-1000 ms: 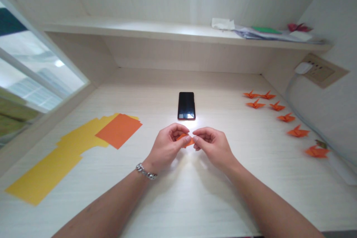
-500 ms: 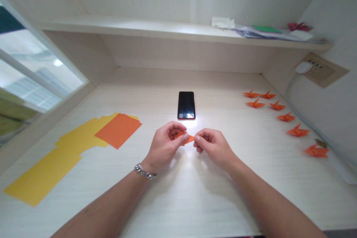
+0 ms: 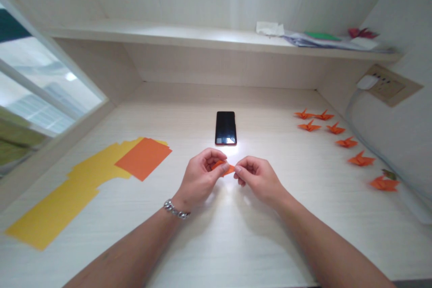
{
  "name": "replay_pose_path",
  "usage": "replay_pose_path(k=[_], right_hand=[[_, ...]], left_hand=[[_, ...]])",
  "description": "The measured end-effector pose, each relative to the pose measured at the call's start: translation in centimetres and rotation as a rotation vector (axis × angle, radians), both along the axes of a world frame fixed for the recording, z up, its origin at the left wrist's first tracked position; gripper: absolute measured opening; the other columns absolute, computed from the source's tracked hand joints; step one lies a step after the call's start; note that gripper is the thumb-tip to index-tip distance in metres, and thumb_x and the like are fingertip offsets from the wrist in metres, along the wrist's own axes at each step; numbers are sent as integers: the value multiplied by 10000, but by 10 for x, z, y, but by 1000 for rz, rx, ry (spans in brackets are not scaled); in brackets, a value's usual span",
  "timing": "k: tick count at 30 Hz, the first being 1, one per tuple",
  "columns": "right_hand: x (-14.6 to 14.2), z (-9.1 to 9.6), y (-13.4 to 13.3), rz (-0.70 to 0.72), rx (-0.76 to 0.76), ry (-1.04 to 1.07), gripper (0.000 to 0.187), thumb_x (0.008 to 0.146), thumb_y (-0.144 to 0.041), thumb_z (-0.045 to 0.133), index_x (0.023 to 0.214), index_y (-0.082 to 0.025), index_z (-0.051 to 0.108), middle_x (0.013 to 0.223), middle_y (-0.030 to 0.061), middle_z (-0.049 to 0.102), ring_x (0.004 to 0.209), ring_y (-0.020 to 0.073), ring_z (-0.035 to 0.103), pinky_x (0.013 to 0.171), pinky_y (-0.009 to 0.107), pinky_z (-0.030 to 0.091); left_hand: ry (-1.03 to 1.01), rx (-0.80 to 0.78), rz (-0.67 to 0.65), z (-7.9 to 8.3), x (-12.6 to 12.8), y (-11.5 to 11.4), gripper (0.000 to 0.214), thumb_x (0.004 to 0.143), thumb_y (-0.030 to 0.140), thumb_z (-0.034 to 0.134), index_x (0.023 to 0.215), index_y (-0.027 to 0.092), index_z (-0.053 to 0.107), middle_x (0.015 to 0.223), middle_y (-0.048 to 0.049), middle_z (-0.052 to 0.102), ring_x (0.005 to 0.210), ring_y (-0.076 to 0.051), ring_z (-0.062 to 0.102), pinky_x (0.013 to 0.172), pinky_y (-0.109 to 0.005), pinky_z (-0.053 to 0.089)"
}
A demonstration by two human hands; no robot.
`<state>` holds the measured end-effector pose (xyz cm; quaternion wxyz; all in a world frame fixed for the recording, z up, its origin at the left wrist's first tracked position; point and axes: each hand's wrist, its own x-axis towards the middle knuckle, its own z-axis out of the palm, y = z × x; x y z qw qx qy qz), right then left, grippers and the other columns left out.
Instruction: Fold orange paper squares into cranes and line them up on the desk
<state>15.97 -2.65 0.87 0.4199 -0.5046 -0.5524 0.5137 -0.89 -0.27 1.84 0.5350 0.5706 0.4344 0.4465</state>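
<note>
A small piece of folded orange paper (image 3: 229, 170) is held between my two hands, just in front of the phone. My left hand (image 3: 202, 175) pinches its left part between thumb and fingers, which hide much of it. At its right tip, the thumb and forefinger of my right hand (image 3: 258, 175) are closed on the paper. Over to the left lie flat orange sheets (image 3: 144, 159), on top of spread yellow sheets (image 3: 96, 164). Several folded orange paper cranes (image 3: 361, 159) stand in a line on the right side.
A black phone (image 3: 226, 128) lies on the pale desk (image 3: 175, 108) beyond my hands. Papers (image 3: 320, 40) rest on the shelf (image 3: 202, 38) above. On the right wall, a white plug sits in a socket (image 3: 388, 85), its cable (image 3: 364, 137) running behind the cranes.
Almost nothing differs. Both hands keep their pinch on the folded orange paper, and the whole view has shifted very slightly.
</note>
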Motion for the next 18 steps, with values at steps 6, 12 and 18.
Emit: replay_pose_path(k=[6, 12, 18], right_hand=[[1, 2, -1, 47, 69, -116, 195, 842, -326, 581, 756, -159, 633, 661, 17, 637, 599, 127, 581, 573, 237, 444], [2, 1, -1, 50, 98, -189, 195, 844, -269, 566, 682, -166, 600, 616, -7, 593, 569, 107, 527, 537, 221, 388], [7, -2, 2, 80, 41, -131, 159, 819, -257, 580, 694, -163, 610, 617, -7, 596, 556, 108, 515, 523, 222, 381]], left_hand=[[-28, -5, -44, -1, 1, -1, 177, 731, 161, 714, 852, 149, 586, 774, -8, 639, 699, -110, 618, 632, -206, 518], [-59, -71, -153, -4, -4, 2, 173, 777, 189, 680, 924, 141, 602, 736, -14, 653, 667, -115, 616, 613, -215, 493], [-115, -168, -236, -4, -9, 7, 297, 845, 254, 596, 1117, 135, 580, 758, -34, 659, 696, -136, 618, 622, -237, 480]])
